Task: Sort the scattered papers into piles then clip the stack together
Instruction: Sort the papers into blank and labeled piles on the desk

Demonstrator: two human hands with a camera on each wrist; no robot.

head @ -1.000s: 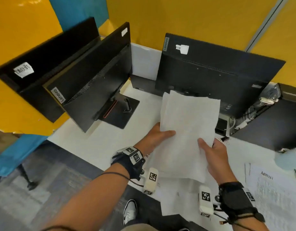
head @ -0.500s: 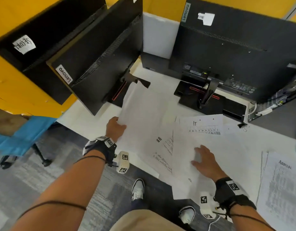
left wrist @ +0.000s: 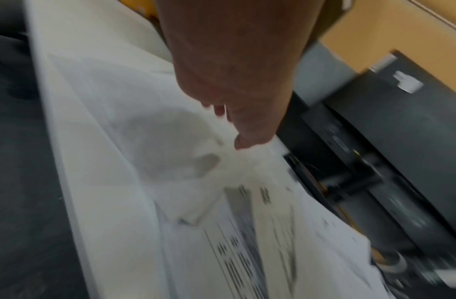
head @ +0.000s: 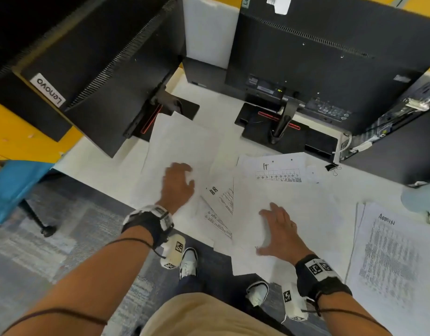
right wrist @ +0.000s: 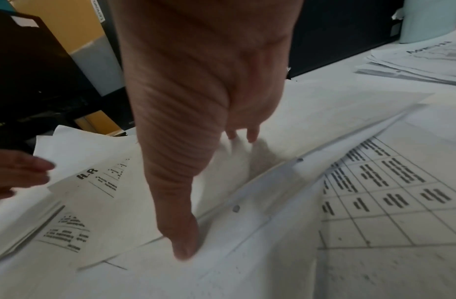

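White sheets lie scattered and overlapping on the white desk (head: pixel 107 166). Among them are a blank sheet (head: pixel 182 141) at the left, an "HR" sheet (head: pixel 220 195) in the middle and an "IT" sheet (head: pixel 277 169) farther back. My left hand (head: pixel 181 177) hovers over or touches the left blank sheet with its fingers spread; the left wrist view is blurred. My right hand (head: pixel 273 226) presses flat on a blank sheet (head: pixel 306 214), thumb (right wrist: pixel 183 248) down on the paper. A black binder clip (head: pixel 332 167) lies behind the papers to the right.
A separate pile of printed sheets (head: pixel 391 258) lies at the right. Two black monitors (head: pixel 112 69) (head: pixel 330 57) and their stands (head: pixel 277 127) crowd the back of the desk. A pale blue object (head: pixel 421 197) stands at the far right. Some sheets overhang the front edge.
One second ago both hands held a stack of sheets upright. The sheets now lie on the desk, and both hands have let go and spread over them. My left hand moved right.
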